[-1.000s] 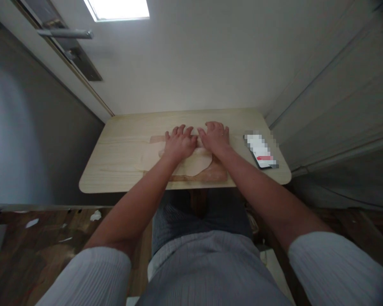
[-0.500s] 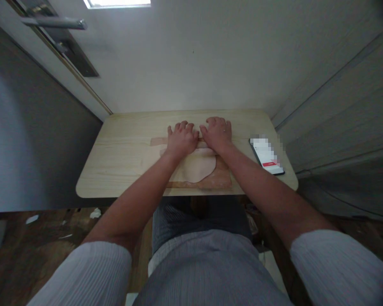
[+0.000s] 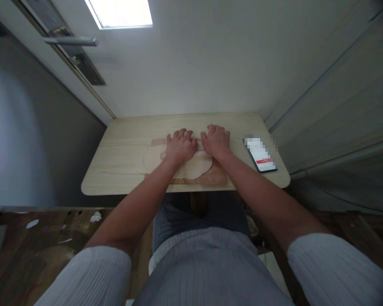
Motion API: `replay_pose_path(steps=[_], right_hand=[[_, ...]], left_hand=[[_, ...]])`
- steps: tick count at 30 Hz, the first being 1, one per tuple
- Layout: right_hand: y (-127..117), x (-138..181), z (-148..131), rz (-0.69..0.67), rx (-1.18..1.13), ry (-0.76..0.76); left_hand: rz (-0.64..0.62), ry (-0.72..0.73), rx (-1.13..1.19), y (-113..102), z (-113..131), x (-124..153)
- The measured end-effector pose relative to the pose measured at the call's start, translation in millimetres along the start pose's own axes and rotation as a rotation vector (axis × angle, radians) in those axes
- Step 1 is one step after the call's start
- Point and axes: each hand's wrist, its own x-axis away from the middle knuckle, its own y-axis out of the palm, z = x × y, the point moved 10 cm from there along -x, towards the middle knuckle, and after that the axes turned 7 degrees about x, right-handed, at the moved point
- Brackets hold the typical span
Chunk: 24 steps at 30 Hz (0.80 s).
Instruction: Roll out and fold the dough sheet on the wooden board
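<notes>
On worktop (image 3: 121, 136), left hand (image 3: 181, 146), right hand (image 3: 217, 141) barely shifted; fingers loosely spread over rolling pin (image 3: 162, 155), unclosed; dough (image 3: 196, 165) seemingly little changed.

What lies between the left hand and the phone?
In the head view, the right hand, then a stretch of tabletop, between the left hand and the phone.
</notes>
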Motion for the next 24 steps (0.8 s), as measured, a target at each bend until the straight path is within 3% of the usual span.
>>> replay_pose_path(steps=[10,24], right_hand=[[-0.3,32.6,9.9,-0.088,-0.051,0.066],[-13.4,69.8,6.5,0.023,-0.039,0.009]], left_hand=[[-0.018,-0.022,-0.037,-5.9,12.4,34.6],[0.050,-0.033,-0.053,-10.6,20.7,69.2]])
